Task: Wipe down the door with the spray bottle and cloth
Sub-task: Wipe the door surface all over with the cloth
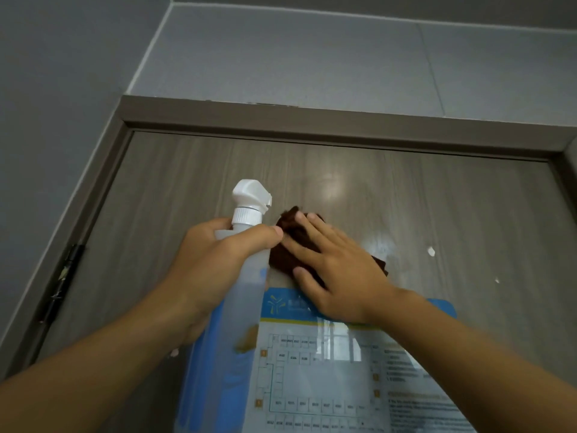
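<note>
My left hand [215, 260] grips spray bottle [246, 276] upright; my right hand [337, 264], fingers spread, presses brown cloth [290, 242] flat on door [187, 182].

Spray bottle [240, 276] left of the cloth [288, 245], both against the door [187, 182], above a floor-plan notice [327, 370]

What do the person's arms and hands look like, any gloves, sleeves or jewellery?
Both hands are bare: no gloves on the left hand or the right hand. Both forearms are uncovered, with no sleeve in view. No watch, ring or bracelet shows on either wrist.
</note>
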Available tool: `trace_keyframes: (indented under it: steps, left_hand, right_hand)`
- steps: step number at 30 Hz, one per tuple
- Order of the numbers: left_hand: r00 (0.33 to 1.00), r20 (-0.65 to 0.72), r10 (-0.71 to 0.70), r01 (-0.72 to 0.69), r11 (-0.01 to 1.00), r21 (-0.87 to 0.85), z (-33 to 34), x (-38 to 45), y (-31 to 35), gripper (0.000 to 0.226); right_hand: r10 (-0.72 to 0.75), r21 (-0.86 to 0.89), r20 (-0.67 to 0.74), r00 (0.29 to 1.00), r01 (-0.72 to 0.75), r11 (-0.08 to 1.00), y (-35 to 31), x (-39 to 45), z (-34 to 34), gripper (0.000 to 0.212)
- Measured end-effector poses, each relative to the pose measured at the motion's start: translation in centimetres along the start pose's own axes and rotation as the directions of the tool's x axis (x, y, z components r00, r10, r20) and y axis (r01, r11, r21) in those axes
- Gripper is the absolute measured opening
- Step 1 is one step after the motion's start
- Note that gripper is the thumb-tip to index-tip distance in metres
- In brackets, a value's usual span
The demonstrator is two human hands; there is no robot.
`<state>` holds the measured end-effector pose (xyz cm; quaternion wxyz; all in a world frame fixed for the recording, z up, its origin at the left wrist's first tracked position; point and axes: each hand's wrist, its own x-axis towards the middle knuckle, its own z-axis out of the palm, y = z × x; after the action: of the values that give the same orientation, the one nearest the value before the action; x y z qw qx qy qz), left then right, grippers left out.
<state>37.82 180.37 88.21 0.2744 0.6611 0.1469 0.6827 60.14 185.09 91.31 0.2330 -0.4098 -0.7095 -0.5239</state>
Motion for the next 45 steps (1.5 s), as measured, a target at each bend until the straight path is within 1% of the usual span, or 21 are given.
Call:
trace_keyframes:
  steps: [2, 4, 7, 10, 12, 13, 15, 17, 19, 21, 23, 26, 30, 32, 34, 36, 38, 40, 41, 43, 45]
  left_hand:
    - [1.000, 0.005, -0.004, 0.004, 1.000, 0.000, 0.3, 0.0, -0.1, 0.022]
    - [1.000, 0.020, -0.013, 0.013, 1.000, 0.000, 0.5, -0.1, -0.3, 0.024]
    - [1.000, 0.026, -0.012, 0.011, 0.999, 0.038, 0.8, -0.1, -0.4, 0.032]
    - [0.999, 0.037, 0.000, -0.002, 0.999, 0.040, 1.0, 0.2, -0.4, 0.029]
    - [1.000, 0.029, 0.013, -0.015, 0.999, 0.040, 1.1, 0.5, -0.4, 0.027]
    - [1.000, 0.018, 0.015, -0.016, 0.999, 0.039, 1.2, 0.6, -0.3, 0.027]
    - [1.000, 0.008, 0.013, -0.013, 1.000, 0.010, 1.4, 0.7, -0.3, 0.023]
    - [1.000, 0.020, 0.008, -0.008, 1.000, -0.020, 1.7, 0.6, -0.3, 0.020]
    - [0.999, 0.033, 0.005, -0.005, 1.000, -0.025, 1.9, 0.4, -0.2, 0.020]
    - [0.999, 0.036, 0.002, -0.001, 0.999, -0.035, 2.2, 0.2, 0.0, 0.017]
    - [0.999, 0.031, 0.010, -0.009, 1.000, -0.023, 2.1, 0.3, 0.1, 0.021]
    - [1.000, 0.020, 0.011, -0.010, 1.000, -0.007, 2.0, -0.1, 0.2, 0.026]
    - [1.000, 0.014, 0.009, -0.010, 1.000, 0.024, 1.4, -0.7, 0.0, 0.029]
    - [1.000, 0.012, 0.012, -0.012, 0.999, 0.033, 1.6, -1.0, -0.1, 0.039]
    - [1.000, -0.010, 0.010, -0.009, 0.999, 0.032, 2.0, -1.4, 0.0, 0.042]
    - [0.999, -0.041, 0.017, -0.016, 1.000, 0.020, 2.5, -1.6, -0.1, 0.028]
    - [0.997, -0.077, 0.018, -0.017, 1.000, 0.009, 2.8, -1.9, -0.2, 0.021]
    - [0.996, -0.089, 0.024, -0.024, 1.000, 0.001, 2.8, -2.1, -0.3, 0.018]
    - [0.995, -0.091, 0.025, -0.025, 1.000, 0.000, 2.7, -2.3, -0.3, 0.017]
    - [0.994, -0.100, 0.030, -0.030, 1.000, 0.006, 2.4, -2.8, -0.4, 0.015]
    - [0.992, -0.122, 0.033, -0.029, 0.999, 0.037, 1.7, -3.0, -0.5, 0.017]
  right_hand:
    - [0.050, -0.028, -0.007, 0.999, -0.050, 0.998, 1.2, -1.6, -0.1, 0.063]
    - [0.195, -0.040, -0.053, 0.979, -0.197, 0.980, 2.9, -1.9, -0.7, 0.065]
    - [0.463, 0.039, -0.105, 0.880, -0.461, 0.886, 5.3, -0.5, -1.6, 0.063]
    - [0.593, 0.124, -0.155, 0.790, -0.580, 0.805, 5.1, 2.9, -1.7, 0.064]
    - [0.578, 0.137, -0.172, 0.797, -0.562, 0.816, 3.4, 4.9, -1.4, 0.065]
    - [0.527, 0.124, -0.175, 0.831, -0.513, 0.850, 2.3, 5.4, -1.1, 0.064]
    - [0.335, 0.073, -0.182, 0.925, -0.326, 0.942, 0.3, 4.9, -0.2, 0.064]
    - [0.118, 0.032, -0.145, 0.982, -0.114, 0.993, -0.9, 2.9, 0.6, 0.062]
    - [-0.021, 0.033, -0.064, 0.998, 0.023, 0.999, -0.8, 1.0, 1.0, 0.060]
    - [-0.076, 0.017, 0.009, 0.997, 0.076, 0.997, 0.3, -0.2, 0.6, 0.061]
    - [-0.045, -0.017, 0.036, 0.998, 0.046, 0.999, 1.5, -0.8, -0.2, 0.062]
    - [0.149, -0.063, -0.025, 0.988, -0.151, 0.987, 3.5, -1.1, -1.1, 0.066]
    - [0.449, 0.039, -0.089, 0.889, -0.448, 0.893, 4.5, 1.9, -1.8, 0.065]
    - [0.527, 0.104, -0.113, 0.842, -0.518, 0.849, 4.3, 4.4, -1.9, 0.065]
    - [0.545, 0.115, -0.144, 0.826, -0.533, 0.838, 3.7, 6.6, -2.0, 0.066]
    - [0.444, 0.064, -0.146, 0.884, -0.439, 0.896, 2.5, 7.8, -1.8, 0.066]
    - [0.209, -0.004, -0.110, 0.972, -0.211, 0.977, 0.6, 7.3, -0.8, 0.064]
    - [-0.020, -0.012, -0.089, 0.996, 0.019, 1.000, -0.9, 5.8, 0.5, 0.060]
    - [-0.090, 0.006, -0.094, 0.992, 0.091, 0.996, -1.3, 4.9, 0.9, 0.058]
    - [-0.149, 0.021, -0.069, 0.986, 0.151, 0.988, -1.0, 3.4, 1.1, 0.057]
    - [-0.138, -0.009, -0.016, 0.990, 0.138, 0.990, 0.4, 2.4, 0.6, 0.060]
